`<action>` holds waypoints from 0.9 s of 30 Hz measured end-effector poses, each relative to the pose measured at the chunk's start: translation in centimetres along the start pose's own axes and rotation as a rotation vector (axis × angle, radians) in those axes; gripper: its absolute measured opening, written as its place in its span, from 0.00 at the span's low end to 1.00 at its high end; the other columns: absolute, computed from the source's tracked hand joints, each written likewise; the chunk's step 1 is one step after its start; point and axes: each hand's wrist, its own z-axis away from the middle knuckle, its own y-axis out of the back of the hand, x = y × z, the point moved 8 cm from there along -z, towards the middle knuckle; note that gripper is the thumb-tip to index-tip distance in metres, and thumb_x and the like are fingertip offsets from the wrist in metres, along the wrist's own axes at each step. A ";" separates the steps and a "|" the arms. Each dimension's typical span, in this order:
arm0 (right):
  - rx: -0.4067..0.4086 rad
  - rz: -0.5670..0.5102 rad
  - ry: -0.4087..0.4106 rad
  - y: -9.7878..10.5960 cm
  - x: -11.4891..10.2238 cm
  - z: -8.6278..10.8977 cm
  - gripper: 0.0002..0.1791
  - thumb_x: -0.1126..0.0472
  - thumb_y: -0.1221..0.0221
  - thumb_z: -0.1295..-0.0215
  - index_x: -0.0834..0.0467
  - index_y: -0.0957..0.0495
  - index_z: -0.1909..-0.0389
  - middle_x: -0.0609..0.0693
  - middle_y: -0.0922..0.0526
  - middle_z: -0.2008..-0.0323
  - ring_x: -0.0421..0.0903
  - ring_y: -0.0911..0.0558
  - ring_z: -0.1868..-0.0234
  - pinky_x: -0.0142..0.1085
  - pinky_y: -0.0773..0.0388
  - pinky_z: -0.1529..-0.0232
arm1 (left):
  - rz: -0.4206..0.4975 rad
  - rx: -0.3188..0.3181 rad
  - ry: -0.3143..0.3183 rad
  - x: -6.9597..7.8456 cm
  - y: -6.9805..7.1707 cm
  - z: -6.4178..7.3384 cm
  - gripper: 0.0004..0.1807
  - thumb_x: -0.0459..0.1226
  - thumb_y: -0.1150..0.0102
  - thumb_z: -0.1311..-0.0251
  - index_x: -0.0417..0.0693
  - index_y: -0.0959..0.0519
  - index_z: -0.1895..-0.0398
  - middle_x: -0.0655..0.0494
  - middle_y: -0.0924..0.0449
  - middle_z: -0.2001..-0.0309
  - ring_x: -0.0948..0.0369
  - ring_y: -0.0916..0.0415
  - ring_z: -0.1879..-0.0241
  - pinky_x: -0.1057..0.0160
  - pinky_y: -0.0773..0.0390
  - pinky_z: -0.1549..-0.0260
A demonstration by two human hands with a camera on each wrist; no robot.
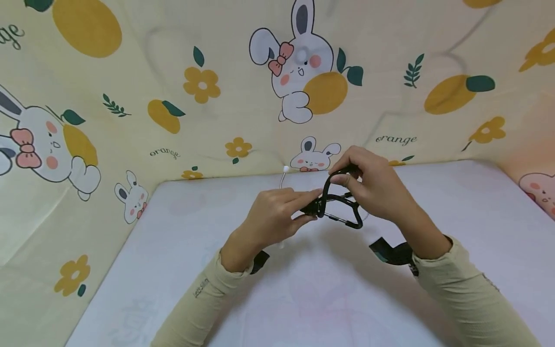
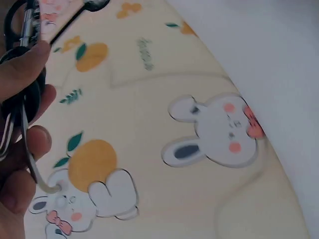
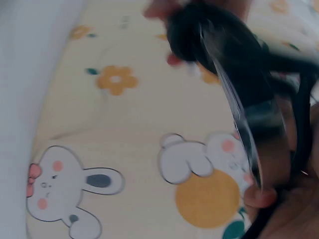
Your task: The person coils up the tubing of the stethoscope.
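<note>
Both hands hold a black framed device (image 1: 357, 214) with loops and thin metal rods, raised above the table; its exact kind cannot be told. My left hand (image 1: 275, 214) pinches its dark, compact end between thumb and fingers. A black rounded part (image 2: 34, 97) shows between those fingers in the left wrist view, with a thin white-tipped wire (image 2: 30, 162) sticking out. My right hand (image 1: 373, 180) pinches the top of an upright black loop (image 1: 326, 190). In the right wrist view, a blurred dark band (image 3: 244, 89) with a shiny edge runs towards the right thumb.
A white table surface (image 1: 173, 270) lies under the hands. Behind and to the left hangs a cream cloth (image 1: 243, 86) printed with rabbits, oranges and flowers. A dark strap (image 1: 390, 253) sticks out by the right cuff, another dark piece (image 1: 260, 261) by the left.
</note>
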 end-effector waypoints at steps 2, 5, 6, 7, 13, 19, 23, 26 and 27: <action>-0.041 -0.042 -0.057 0.4 0.6 0.1 0.06 0.68 0.33 0.40 0.56 0.19 0.65 0.45 0.19 0.66 0.39 0.28 0.71 0.27 0.32 0.71 | 0.021 0.038 -0.012 0.3 0.5 -0.1 0.29 0.47 0.21 0.54 0.50 0.16 0.47 0.62 0.19 0.79 0.67 0.29 0.81 0.71 0.30 0.81; -0.095 -0.103 -0.078 0.5 1.1 0.0 0.05 0.67 0.33 0.39 0.55 0.18 0.65 0.45 0.18 0.66 0.40 0.25 0.71 0.27 0.29 0.71 | 0.022 0.073 -0.046 0.9 0.8 -0.2 0.30 0.49 0.22 0.53 0.52 0.17 0.45 0.62 0.29 0.86 0.67 0.36 0.85 0.71 0.35 0.84; -0.114 -0.132 -0.074 0.4 1.3 0.0 0.05 0.67 0.33 0.39 0.55 0.17 0.65 0.45 0.18 0.66 0.40 0.23 0.70 0.27 0.27 0.70 | 0.028 0.083 -0.061 1.1 0.8 -0.3 0.29 0.49 0.23 0.52 0.53 0.16 0.45 0.62 0.30 0.86 0.68 0.37 0.85 0.71 0.36 0.84; -0.132 -0.162 -0.071 0.3 1.5 -0.1 0.05 0.67 0.33 0.39 0.56 0.17 0.65 0.45 0.18 0.66 0.40 0.22 0.69 0.27 0.26 0.68 | 0.038 0.092 -0.078 1.3 0.9 -0.3 0.29 0.50 0.23 0.52 0.53 0.16 0.45 0.62 0.29 0.86 0.68 0.38 0.85 0.72 0.36 0.84; -0.162 -0.294 -0.166 -1.4 3.2 -0.2 0.04 0.67 0.35 0.37 0.58 0.15 0.63 0.46 0.17 0.66 0.41 0.20 0.66 0.28 0.22 0.65 | 0.090 0.153 -0.134 2.0 0.9 -0.3 0.27 0.52 0.24 0.51 0.54 0.15 0.48 0.68 0.13 0.70 0.70 0.32 0.83 0.74 0.32 0.81; -0.111 -0.284 -0.380 -2.2 4.1 -0.1 0.08 0.59 0.33 0.36 0.59 0.13 0.62 0.50 0.15 0.63 0.43 0.20 0.64 0.30 0.22 0.63 | 0.056 0.189 -0.123 1.6 1.0 -0.1 0.26 0.50 0.23 0.52 0.49 0.14 0.50 0.64 0.13 0.67 0.68 0.19 0.73 0.72 0.20 0.71; -0.248 -0.290 -0.440 -3.3 4.9 0.1 0.11 0.54 0.35 0.34 0.59 0.14 0.61 0.48 0.15 0.65 0.46 0.21 0.62 0.34 0.23 0.61 | 0.055 0.196 -0.121 1.3 1.3 -0.1 0.25 0.48 0.23 0.51 0.47 0.14 0.51 0.61 0.14 0.67 0.67 0.17 0.70 0.70 0.18 0.68; -0.348 -0.296 -0.432 -4.2 5.2 0.4 0.13 0.52 0.39 0.30 0.58 0.14 0.60 0.49 0.17 0.65 0.48 0.22 0.60 0.37 0.25 0.57 | 0.077 0.216 -0.088 0.7 1.8 0.0 0.25 0.48 0.22 0.53 0.45 0.13 0.53 0.58 0.13 0.67 0.65 0.17 0.70 0.69 0.18 0.68; -0.364 -0.294 -0.424 -4.3 5.2 0.4 0.13 0.52 0.41 0.29 0.57 0.15 0.60 0.49 0.16 0.64 0.48 0.22 0.58 0.38 0.26 0.56 | 0.089 0.223 -0.069 0.4 2.0 0.0 0.26 0.48 0.22 0.54 0.45 0.13 0.53 0.57 0.13 0.67 0.65 0.17 0.70 0.68 0.18 0.68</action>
